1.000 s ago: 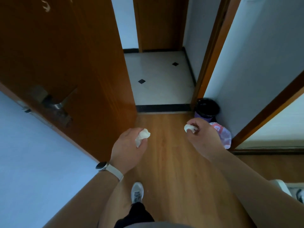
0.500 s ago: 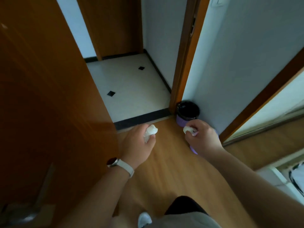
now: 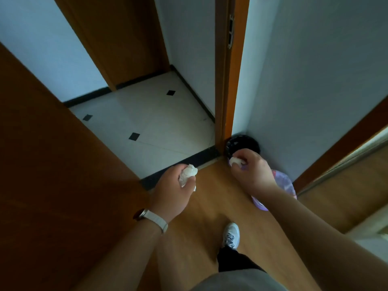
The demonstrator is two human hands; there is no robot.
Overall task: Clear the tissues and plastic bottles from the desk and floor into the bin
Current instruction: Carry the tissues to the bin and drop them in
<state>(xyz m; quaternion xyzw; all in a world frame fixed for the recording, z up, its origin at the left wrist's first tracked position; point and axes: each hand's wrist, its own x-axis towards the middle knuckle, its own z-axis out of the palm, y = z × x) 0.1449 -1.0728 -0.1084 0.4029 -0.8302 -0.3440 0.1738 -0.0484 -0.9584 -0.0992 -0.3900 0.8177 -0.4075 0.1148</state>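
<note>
Standing at left, the brown door (image 3: 52, 164) borders the wood floor (image 3: 210, 206); the black bin (image 3: 245, 142) sits in the wall corner; a plastic bottle (image 3: 283, 183) shows beneath the right hand (image 3: 252, 173), which pinches a small tissue (image 3: 235, 161) at the bin's near rim; the left hand (image 3: 172, 192) grips a crumpled tissue (image 3: 188, 176).

Wooden floor (image 3: 210, 206), plank-laid, meeting a pale tiled floor (image 3: 157, 122) with black diamond insets at a dark threshold strip (image 3: 189, 162).

- Black-lined bin (image 3: 247, 142): in the corner beside the door frame.
- Purple translucent plastic item (image 3: 283, 183): along the wall, just beside the bin.
- White sneaker (image 3: 232, 234): mid-floor.
</note>
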